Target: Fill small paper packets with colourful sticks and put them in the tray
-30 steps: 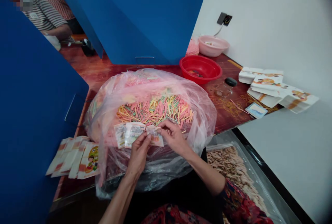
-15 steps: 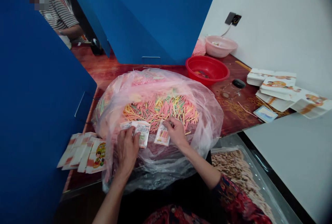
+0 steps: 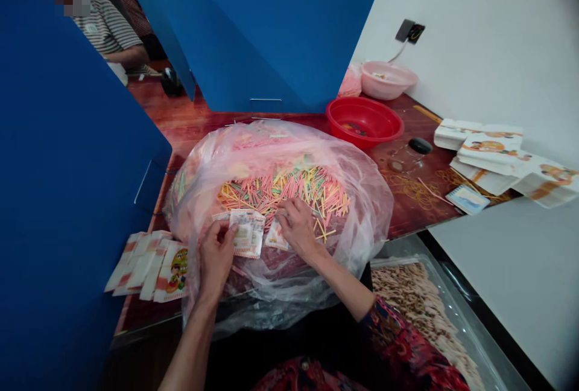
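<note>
My left hand [image 3: 217, 258] pinches the edge of a small printed paper packet [image 3: 246, 231], which overlaps other packets. Just right of it, my right hand [image 3: 297, 228] hangs over another small packet [image 3: 275, 236] and partly covers it. The fingers of this hand are curled together near the heap, and what they hold, if anything, is hidden. Thin pink, yellow and green sticks [image 3: 289, 189] lie heaped in a large clear plastic bag [image 3: 366, 198], spread open around both hands.
Larger printed packets [image 3: 149, 267] are fanned out at left. A red basin [image 3: 364, 122], a pink basin [image 3: 388, 80], a black-lidded jar [image 3: 411, 155], rubber bands [image 3: 416, 190] and stacked packets [image 3: 493, 152] are at right. Blue panels [image 3: 271, 29] stand around. A co-worker's striped sleeve [image 3: 120, 29] shows behind.
My right hand has let go of the packet at right and shifted up and left toward the sticks. My left hand has drawn slightly back, now pinching the packet's edge.
</note>
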`<state>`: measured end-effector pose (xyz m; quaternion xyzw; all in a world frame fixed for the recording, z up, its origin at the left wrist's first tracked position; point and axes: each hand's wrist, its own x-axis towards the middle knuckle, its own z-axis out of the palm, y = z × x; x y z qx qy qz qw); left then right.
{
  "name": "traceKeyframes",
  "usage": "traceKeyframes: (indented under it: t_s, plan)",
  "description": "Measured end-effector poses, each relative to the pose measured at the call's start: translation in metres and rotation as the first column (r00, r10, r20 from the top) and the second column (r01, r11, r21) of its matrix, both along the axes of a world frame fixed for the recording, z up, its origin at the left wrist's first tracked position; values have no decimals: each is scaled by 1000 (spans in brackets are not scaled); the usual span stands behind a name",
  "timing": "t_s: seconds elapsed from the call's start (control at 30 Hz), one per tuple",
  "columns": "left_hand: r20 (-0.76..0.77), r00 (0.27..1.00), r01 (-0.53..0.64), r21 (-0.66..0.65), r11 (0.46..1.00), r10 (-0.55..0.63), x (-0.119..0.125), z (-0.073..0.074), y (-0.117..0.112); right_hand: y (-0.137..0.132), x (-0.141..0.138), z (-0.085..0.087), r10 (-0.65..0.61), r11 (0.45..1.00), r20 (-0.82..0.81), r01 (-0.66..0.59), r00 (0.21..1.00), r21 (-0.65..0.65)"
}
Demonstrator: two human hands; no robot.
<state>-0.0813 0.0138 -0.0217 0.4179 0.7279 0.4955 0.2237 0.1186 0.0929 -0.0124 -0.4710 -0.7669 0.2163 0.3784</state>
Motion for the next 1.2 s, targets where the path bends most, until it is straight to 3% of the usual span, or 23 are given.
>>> traceKeyframes:
  t_s: [0.13, 0.23, 0.37, 0.5, 0.57, 0.67, 0.73, 0.83, 1.03, 1.2]
  plan:
    - [-33, 993, 116, 58, 992, -114, 4, 10, -7, -5, -9, 19, 243, 969, -72, -245, 967, -20]
    - [91, 968, 230, 32, 973, -232, 11, 22, -12, -5, -18, 24, 360, 921, -156, -377, 920, -99]
    - [303, 905, 323, -34, 946, -298, 21, 32, -17, -10, -19, 20, 345, 920, -188, -371, 919, -125]
    - [266, 921, 316, -81, 945, -285, 33, 27, -17, -14, -6, 17, 383, 905, -162, -404, 910, -133]
    - [234, 940, 273, -86, 958, -247, 39, 24, -17, -6, 4, 18, 356, 921, -93, -366, 930, -136]
    - [173, 966, 203, -55, 978, -191, 43, 22, -15, 23, 19, 19, 183, 982, 239, -187, 954, -7]
    - [154, 972, 186, -41, 982, -178, 42, 23, -15, 49, 27, 20, 59, 979, 496, -148, 866, 142]
    - [170, 972, 168, -32, 985, -160, 39, 24, -15, 80, 32, 20, 61, 929, 692, -295, 719, 224]
    - [191, 974, 134, -54, 990, -122, 35, 22, -15, 99, 27, 15, 138, 837, 758, -484, 638, 254]
    - [197, 976, 106, -50, 993, -95, 34, 21, -16, 99, 34, 4, 243, 817, 682, -524, 690, 240]
